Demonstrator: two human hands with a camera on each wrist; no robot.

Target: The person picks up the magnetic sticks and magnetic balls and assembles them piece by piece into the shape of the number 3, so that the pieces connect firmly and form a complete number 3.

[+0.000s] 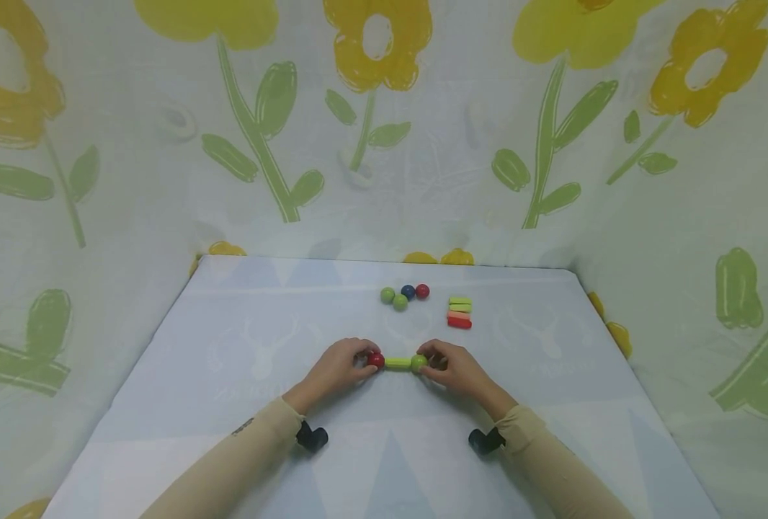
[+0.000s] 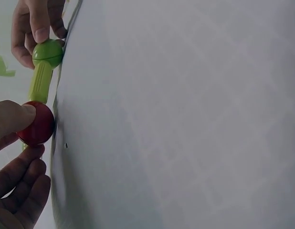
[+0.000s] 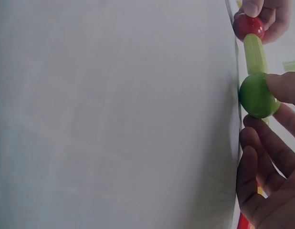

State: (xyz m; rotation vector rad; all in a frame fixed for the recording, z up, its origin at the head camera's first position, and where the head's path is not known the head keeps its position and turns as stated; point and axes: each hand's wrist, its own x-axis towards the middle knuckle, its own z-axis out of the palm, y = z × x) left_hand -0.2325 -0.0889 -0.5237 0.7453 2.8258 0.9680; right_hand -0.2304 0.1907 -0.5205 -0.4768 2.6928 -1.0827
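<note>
Between the two hands lies a light-green ribbed rod (image 1: 398, 363) with a ball at each end. My left hand (image 1: 347, 364) pinches the red ball (image 1: 376, 360) at the rod's left end, thumb on its near side, as the left wrist view shows up close with the red ball (image 2: 38, 124). On the other end, my right hand (image 1: 455, 366) holds the green ball (image 1: 419, 363) between thumb and fingers. In the right wrist view the green ball (image 3: 258, 95) meets the rod (image 3: 255, 54) end-on.
Farther back on the table (image 1: 280, 447) sit two green balls, a blue ball (image 1: 408, 291) and another red ball (image 1: 422, 291). To their right, several short rods lie side by side, including a red rod (image 1: 459, 323) and a pink rod (image 1: 458, 315). A flowered curtain surrounds the table.
</note>
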